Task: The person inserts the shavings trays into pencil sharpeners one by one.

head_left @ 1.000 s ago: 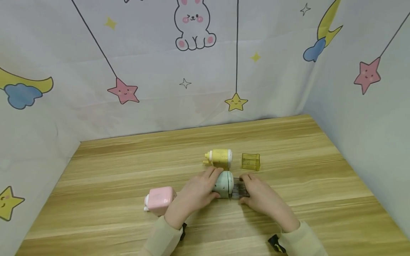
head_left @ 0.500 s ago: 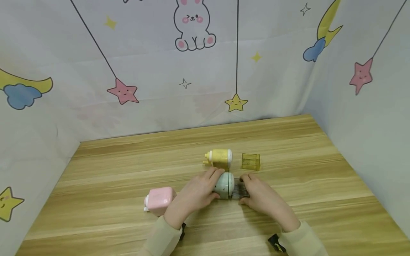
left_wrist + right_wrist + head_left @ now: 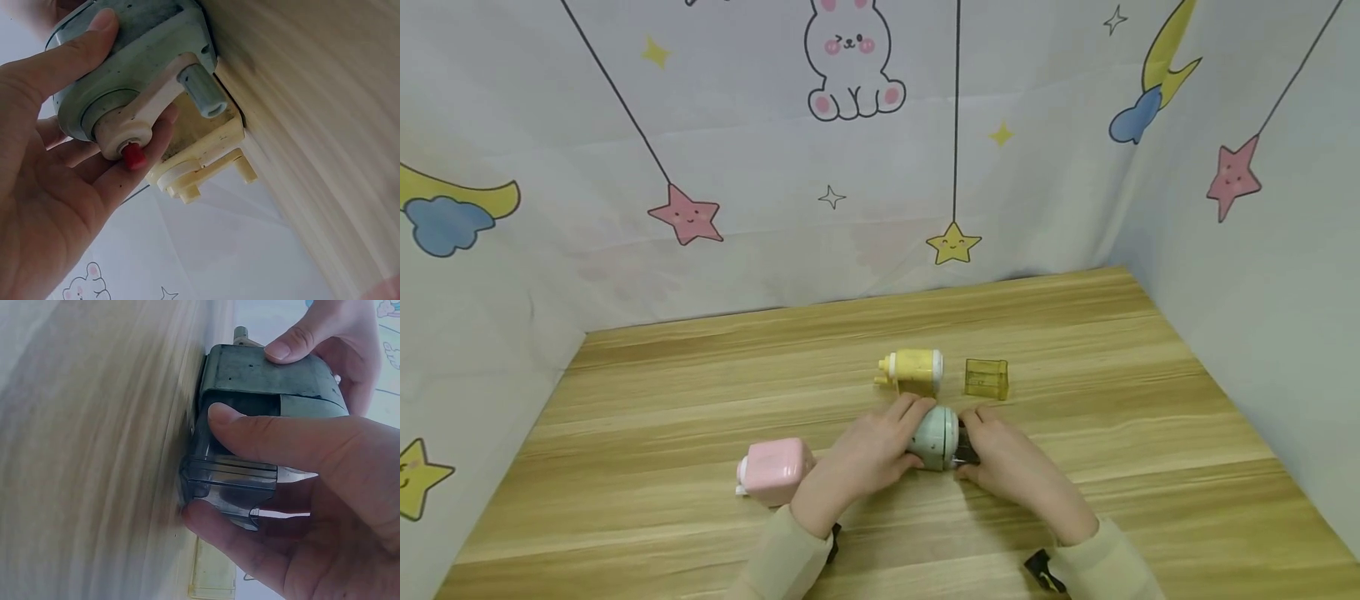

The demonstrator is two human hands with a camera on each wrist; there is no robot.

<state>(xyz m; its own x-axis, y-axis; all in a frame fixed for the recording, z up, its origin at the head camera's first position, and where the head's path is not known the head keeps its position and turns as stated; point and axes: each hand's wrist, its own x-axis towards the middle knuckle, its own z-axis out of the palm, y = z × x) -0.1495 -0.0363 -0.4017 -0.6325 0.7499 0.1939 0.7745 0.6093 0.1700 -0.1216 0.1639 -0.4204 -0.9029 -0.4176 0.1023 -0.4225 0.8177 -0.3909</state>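
A green crank pencil sharpener [image 3: 934, 439] lies at the middle of the table. My left hand [image 3: 868, 450] grips its body, thumb on one side and fingers on the other. In the left wrist view its pale crank [image 3: 150, 100] with a red tip [image 3: 133, 156] points toward that wrist. My right hand [image 3: 1009, 460] pinches the smoky see-through shavings drawer [image 3: 231, 481] between thumb and fingers. Most of the drawer sits inside the sharpener's end, and its outer part shows between my fingers. Just beyond lies a yellow crank pencil sharpener [image 3: 916, 367].
The see-through yellow drawer [image 3: 987, 379] lies apart, right of the yellow sharpener. A pink pencil sharpener [image 3: 775, 468] is close by my left forearm. Printed cloth walls [image 3: 760, 150] border the wooden table [image 3: 662, 383] at the back and sides.
The drawer has slid further into the green sharpener, so less of it shows. The sharpener and my left hand have shifted slightly right, while my right hand has stayed nearly in place.
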